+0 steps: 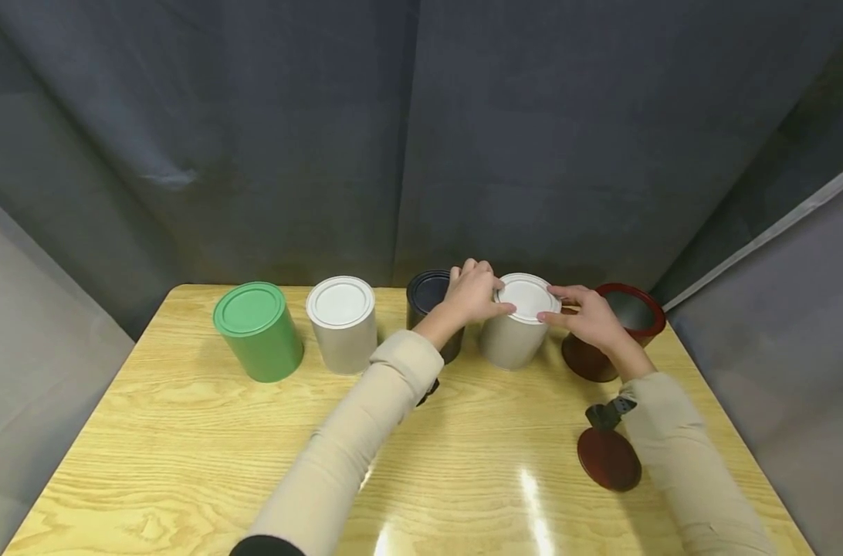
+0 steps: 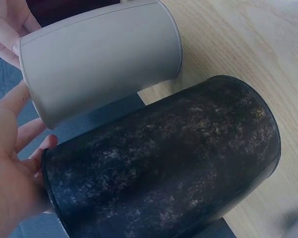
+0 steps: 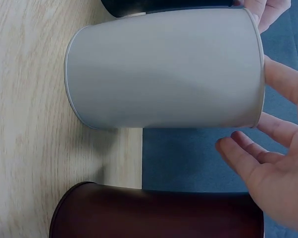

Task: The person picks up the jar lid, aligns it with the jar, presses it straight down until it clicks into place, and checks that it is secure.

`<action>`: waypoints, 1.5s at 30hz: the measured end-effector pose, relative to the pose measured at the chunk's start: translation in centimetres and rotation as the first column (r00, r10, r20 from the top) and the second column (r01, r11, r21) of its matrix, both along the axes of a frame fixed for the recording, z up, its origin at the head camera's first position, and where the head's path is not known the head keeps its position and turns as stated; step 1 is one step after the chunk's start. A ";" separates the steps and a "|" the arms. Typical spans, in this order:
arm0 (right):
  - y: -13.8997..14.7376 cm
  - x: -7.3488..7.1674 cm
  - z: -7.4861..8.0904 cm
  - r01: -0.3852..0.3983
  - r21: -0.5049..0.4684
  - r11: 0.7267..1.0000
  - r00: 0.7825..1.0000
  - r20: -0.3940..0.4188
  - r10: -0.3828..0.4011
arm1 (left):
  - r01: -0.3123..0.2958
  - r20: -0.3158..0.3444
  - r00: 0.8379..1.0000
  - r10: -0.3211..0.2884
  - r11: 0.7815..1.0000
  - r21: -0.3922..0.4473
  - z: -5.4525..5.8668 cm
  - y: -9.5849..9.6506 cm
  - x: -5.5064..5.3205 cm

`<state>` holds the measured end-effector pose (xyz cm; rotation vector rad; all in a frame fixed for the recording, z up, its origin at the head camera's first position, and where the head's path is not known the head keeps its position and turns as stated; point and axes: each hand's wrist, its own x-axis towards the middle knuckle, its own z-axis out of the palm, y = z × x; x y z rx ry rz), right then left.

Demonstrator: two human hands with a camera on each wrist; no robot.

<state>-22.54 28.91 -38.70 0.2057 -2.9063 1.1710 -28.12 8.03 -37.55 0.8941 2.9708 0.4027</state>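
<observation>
Toward the back right of the table stands a white can [image 1: 512,345] with a round white lid [image 1: 523,297] on top. The thumb and a finger of my left hand [image 1: 472,293] touch the lid's rim from the left. From the right, my right hand [image 1: 591,316] touches the rim with thumb and forefinger extended. In the right wrist view its other fingers [image 3: 238,153] spread away from the can. A black can [image 1: 451,347] stands beside the white one, partly hidden behind my left hand, whose lower fingers [image 2: 40,153] lie near its top edge.
At the right end stands a dark red can [image 1: 588,361], its top uncovered. A dark red lid [image 1: 609,459] lies on the table [image 1: 505,448] in front of it. Another white can [image 1: 348,344] and a green can [image 1: 272,347] stand to the left. Grey curtains [image 1: 310,154] surround the table.
</observation>
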 end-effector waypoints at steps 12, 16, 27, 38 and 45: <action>-0.3 0.9 -0.7 0.105 0.037 0.994 0.985 -0.142 -0.099 | -0.033 -0.063 0.997 0.034 0.999 0.019 -0.3 0.3 0.6; -0.5 1.0 -0.8 0.112 0.043 0.993 0.982 -0.157 -0.104 | -0.042 -0.068 0.997 0.043 0.999 0.019 -0.3 0.2 0.9; -0.6 1.2 -0.6 0.105 0.057 0.993 0.987 -0.128 -0.097 | -0.043 -0.090 0.995 0.043 0.999 -0.004 -0.1 0.1 1.2; -0.7 2.4 -0.4 0.096 0.036 0.995 0.976 -0.198 -0.087 | -0.009 -0.178 0.984 0.017 0.999 0.045 -0.6 0.0 2.0; -0.4 2.9 0.0 0.082 0.045 0.996 0.974 -0.216 -0.071 | 0.049 -0.244 0.969 -0.021 0.993 0.109 -0.8 -0.4 2.6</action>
